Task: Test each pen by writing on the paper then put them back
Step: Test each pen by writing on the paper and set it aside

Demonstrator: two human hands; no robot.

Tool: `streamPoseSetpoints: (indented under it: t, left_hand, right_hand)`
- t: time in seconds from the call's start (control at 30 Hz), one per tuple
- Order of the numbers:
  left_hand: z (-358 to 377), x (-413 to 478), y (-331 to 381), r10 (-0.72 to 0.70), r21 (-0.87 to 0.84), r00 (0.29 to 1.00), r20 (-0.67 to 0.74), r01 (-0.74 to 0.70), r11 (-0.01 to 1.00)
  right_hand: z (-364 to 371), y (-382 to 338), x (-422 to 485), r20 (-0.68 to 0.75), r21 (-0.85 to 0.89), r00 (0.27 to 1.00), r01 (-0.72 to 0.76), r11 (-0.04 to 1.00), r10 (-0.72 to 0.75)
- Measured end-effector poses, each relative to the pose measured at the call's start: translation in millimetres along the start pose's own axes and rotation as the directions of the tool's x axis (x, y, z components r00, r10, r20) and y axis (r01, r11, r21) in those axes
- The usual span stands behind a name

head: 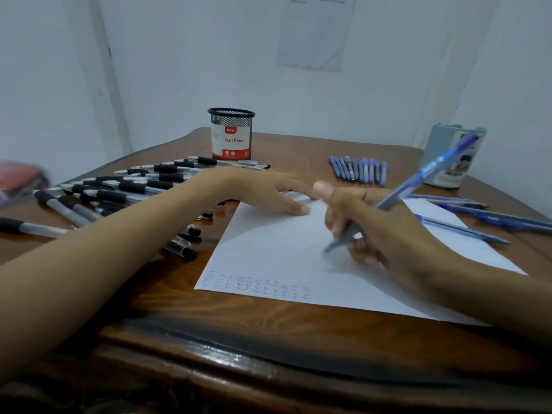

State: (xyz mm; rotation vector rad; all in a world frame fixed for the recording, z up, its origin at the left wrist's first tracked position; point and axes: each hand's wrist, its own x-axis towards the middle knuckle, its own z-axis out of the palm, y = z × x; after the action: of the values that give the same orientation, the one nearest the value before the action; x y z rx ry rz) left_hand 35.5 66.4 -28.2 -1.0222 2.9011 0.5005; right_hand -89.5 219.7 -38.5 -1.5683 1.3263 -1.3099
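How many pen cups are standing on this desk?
2: a black mesh cup with a red-and-white label at the back centre, and a pale blue cup at the back right.

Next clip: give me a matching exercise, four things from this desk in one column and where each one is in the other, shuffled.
Things
1. mesh cup
2. pale blue holder
3. black-grip pens
4. blue pen

Places
A. standing at the far right of the table
B. spread out on the left of the table
C. standing at the far edge, near the middle
D. gripped in the right hand, tip pointing down at the paper

Pairs: 1-C, 2-A, 3-B, 4-D
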Motion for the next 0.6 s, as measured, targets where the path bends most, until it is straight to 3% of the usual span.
streamPoseSetpoints:
  t: [0.13, 0.23, 0.6]
  left_hand:
    - [1, 2, 4, 0.006, 0.083, 0.998, 0.066, -0.011, 0.996]
    - [3, 6, 4, 0.026, 0.091, 0.998, 0.056, -0.031, 0.995]
    - [6, 9, 2, 0.041, 0.048, 0.998, 0.044, -0.043, 0.998]
  right_hand:
    - [-27, 6, 25, -0.213, -0.008, 0.977, -0.016, 1.000, 0.014]
    - [-44, 10, 41, -0.290, 0.050, 0.957, -0.001, 0.999, 0.015]
    - [-78, 29, 63, -0.306, 0.202, 0.943, -0.071, 0.977, 0.132]
